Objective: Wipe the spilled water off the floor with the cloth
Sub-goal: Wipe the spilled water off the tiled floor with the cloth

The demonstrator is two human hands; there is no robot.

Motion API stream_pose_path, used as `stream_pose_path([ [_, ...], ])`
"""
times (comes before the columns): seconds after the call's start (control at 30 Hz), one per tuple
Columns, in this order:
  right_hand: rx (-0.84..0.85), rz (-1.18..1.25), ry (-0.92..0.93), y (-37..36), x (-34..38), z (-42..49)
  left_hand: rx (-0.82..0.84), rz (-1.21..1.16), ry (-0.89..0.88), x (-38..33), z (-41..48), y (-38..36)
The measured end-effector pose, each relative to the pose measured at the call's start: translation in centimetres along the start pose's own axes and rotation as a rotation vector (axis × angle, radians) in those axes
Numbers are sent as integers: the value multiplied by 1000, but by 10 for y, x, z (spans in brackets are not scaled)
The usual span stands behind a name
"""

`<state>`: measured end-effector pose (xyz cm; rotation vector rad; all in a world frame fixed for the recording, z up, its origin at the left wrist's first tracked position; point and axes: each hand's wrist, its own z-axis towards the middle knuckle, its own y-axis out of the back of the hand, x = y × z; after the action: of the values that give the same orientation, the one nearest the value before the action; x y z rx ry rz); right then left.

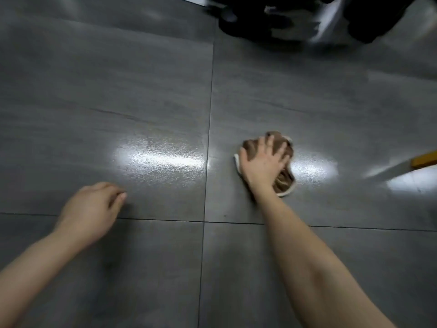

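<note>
Right hand (262, 162) flat, fingers (280, 151) spread, pressing crumpled brown cloth with white edging (285, 179) onto glossy grey tiled floor (142, 102). Left hand (91, 210) near floor, fingers loosely curled, empty.

— What is the right hand (262, 162) doing?
— It is pressing down flat, spread wide, on the brown cloth (285, 179), lying on the grey tiled floor (142, 91).
— And the left hand (92, 209)?
— It is hanging loosely curled, holding nothing.
</note>
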<state>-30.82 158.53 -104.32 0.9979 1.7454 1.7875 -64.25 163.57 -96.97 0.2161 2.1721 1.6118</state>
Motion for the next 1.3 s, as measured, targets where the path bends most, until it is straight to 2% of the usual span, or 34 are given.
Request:
stream_pose_path([
  [0.07,28,-14,235,-14,46,-5,-4,-9,-35,-22,11,-15],
  [0.13,63,-8,566,-19,62,-30,32,9,-51,-47,20,-23],
  [0.2,87,-24,866,-16,33,-58,106,66,-70,-66,34,-25],
  [0.23,89,-40,939,-13,4,-64,138,93,-80,-73,42,-25],
  [0.27,71,-34,924,-10,-32,-62,170,120,-85,-80,52,-26],
  [0.3,24,-20,825,-4,-72,-56,209,157,-90,-87,63,-26],
  [0.37,-65,-24,473,12,-146,-38,282,241,-97,-103,87,-27],
  [0.43,-70,-50,123,27,-188,-14,325,259,-92,-120,110,-27],
  [0.53,-43,-24,-238,34,-194,35,367,239,-72,-135,136,-31],
  [0.63,-42,17,-419,37,-166,95,362,304,-73,-136,149,-37],
  [0.67,-27,1,-416,35,-147,112,361,320,-77,-136,149,-38],
  [0.73,4,-55,-268,26,-91,137,367,329,-82,-135,149,-41],
  [0.9,90,-49,365,-11,98,119,374,347,-79,-138,148,-40],
  [0.97,127,-21,569,-21,134,92,371,340,-72,-138,146,-37],
  [1.03,113,12,699,-25,127,74,359,322,-76,-138,143,-34],
  [1.13,11,57,692,-25,80,64,334,253,-77,-130,127,-34],
  [1.3,1,64,421,-23,58,11,433,214,-91,-74,61,-24],
])
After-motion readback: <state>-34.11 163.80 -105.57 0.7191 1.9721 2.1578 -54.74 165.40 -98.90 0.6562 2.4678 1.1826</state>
